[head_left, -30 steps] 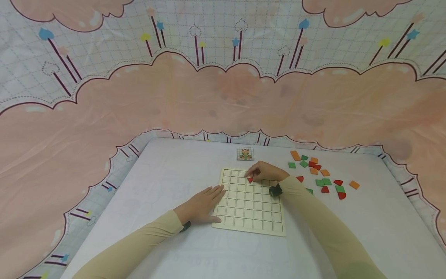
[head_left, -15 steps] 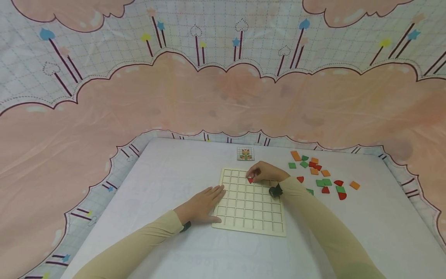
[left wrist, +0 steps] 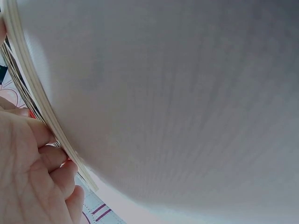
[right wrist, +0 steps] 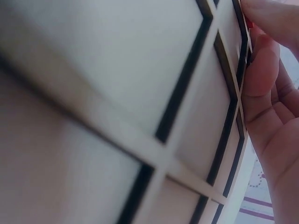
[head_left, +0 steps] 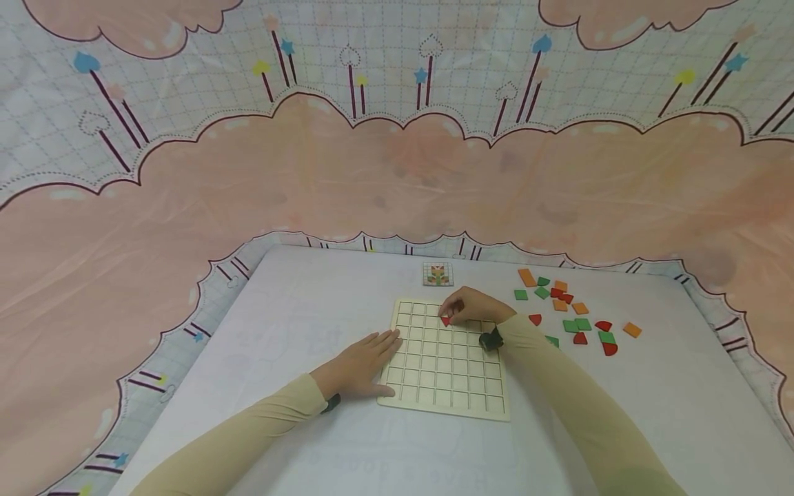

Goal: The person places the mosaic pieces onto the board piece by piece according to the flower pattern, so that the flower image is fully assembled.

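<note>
A pale wooden grid board (head_left: 443, 379) with square cells lies on the table in the head view. My left hand (head_left: 361, 365) rests at its left edge, fingers extended onto the rim and thumb near the lower left corner. The left wrist view shows that hand (left wrist: 35, 168) along the board's edge. Over the board's upper part, my right hand (head_left: 474, 304) pinches a small red wedge-shaped tile (head_left: 445, 322) between thumb and fingers, right at a cell near the top. In the right wrist view, only a sliver of red shows between the fingertips.
A small pattern card (head_left: 438, 274) with a coloured picture lies beyond the board. Right of the board are scattered loose tiles: several green squares (head_left: 582, 324), orange pieces (head_left: 632, 330) and red rounded wedges (head_left: 611, 349). A printed cloth (head_left: 397, 179) hangs behind the table.
</note>
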The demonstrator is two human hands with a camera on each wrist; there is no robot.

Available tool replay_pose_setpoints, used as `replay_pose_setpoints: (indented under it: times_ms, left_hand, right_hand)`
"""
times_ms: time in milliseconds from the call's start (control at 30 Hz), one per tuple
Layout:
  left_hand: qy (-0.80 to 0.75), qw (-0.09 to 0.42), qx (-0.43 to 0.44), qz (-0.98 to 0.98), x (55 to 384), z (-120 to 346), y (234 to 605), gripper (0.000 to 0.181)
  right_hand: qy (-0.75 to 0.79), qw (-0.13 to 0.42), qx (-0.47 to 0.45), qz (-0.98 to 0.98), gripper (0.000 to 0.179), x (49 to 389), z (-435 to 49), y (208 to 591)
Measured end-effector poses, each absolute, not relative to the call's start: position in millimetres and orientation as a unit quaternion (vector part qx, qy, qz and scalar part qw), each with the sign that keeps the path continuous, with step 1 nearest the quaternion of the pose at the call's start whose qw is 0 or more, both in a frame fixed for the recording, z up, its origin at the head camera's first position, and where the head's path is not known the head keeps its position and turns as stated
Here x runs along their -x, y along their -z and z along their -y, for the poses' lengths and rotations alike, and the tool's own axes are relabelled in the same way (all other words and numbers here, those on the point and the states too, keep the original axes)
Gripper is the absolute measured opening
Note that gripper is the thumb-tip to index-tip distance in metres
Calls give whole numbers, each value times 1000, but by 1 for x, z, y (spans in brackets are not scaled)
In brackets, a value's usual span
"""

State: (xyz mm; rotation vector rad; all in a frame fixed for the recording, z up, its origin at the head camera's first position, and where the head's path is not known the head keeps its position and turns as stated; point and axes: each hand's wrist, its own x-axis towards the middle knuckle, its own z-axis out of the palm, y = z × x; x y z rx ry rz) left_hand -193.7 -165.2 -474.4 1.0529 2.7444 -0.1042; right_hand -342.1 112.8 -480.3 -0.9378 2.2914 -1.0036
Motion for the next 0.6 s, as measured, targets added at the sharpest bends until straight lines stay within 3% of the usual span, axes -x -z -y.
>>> replay_pose_setpoints:
  times_ms: [600]
  left_hand:
    - [37,100,-356,-928,194,165,476,93]
  right_hand:
    - [466,241,297,-798,33,334,-150,461]
